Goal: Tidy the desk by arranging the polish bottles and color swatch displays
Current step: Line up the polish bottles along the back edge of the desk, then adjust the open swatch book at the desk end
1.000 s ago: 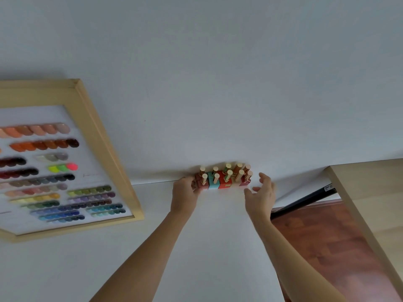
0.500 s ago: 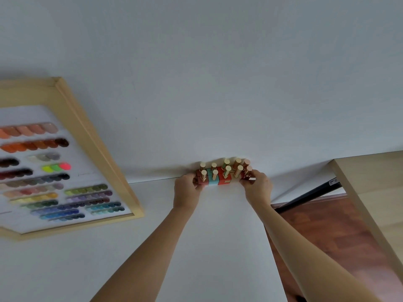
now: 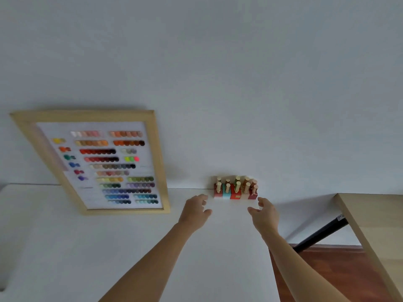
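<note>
The polish bottles stand in a tight cluster of two rows at the far edge of the white desk, pressed up against the wall. Each looks like a small, square-bodied block with a tall pale cap, so I judge them light but rigid, probably glass and breakable, top-heavy and apt to topple like dominoes if nudged from one end. The smooth sides would likely slip under a loose pinch; the safest hold seems to be low on the bodies, squeezing the whole group from its two ends, or taking a single bottle by its cap.

The left hand hovers just near and left of the cluster, fingers loosely spread and holding nothing. The right hand sits just near and right of it, also open and empty, fingertips close to the rightmost dark red bottle but not touching.

The color swatch display, a wood-framed board, leans against the wall well to the left.
</note>
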